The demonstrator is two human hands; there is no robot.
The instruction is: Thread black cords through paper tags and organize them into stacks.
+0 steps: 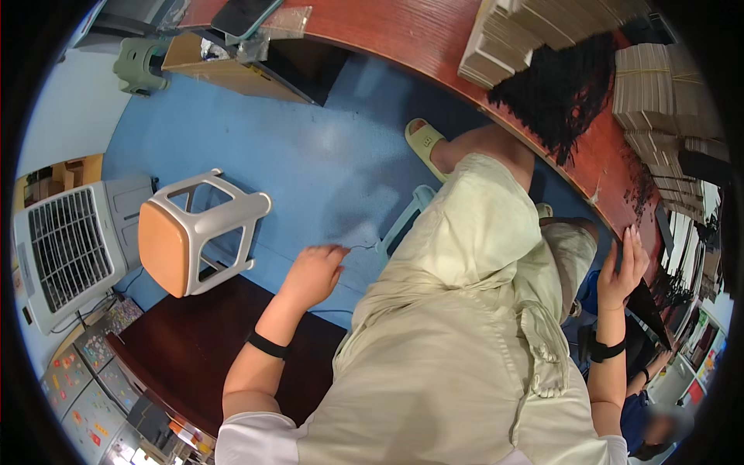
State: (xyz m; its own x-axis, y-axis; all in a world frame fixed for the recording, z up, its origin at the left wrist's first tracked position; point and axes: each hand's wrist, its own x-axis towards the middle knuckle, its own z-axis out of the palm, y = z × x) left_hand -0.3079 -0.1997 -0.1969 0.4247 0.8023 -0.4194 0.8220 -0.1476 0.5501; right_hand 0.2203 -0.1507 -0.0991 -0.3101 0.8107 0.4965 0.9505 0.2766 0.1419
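Note:
My left hand point(314, 273) hangs in the air over the blue floor, near the orange-topped stool point(164, 248). Its fingers are loosely bent with the thumb apart, and I see nothing solid in it. A thin dark line runs from near its fingertips; whether the hand touches it I cannot tell. My right hand point(625, 270) is at the edge of the red wooden table point(387, 40), fingers stretched out and holding nothing. Beyond it on the tabletop lies a pile of black cords point(559, 91), with stacks of flat cardboard pieces point(647, 85) alongside.
A pale blue-green stool point(411, 213) stands beside my legs. An air cooler point(74, 252) and a dark brown table point(205, 341) are at the left. An open cardboard box point(232, 77) sits under the far table end, below a phone point(244, 17). Another person point(639, 415) is at the lower right.

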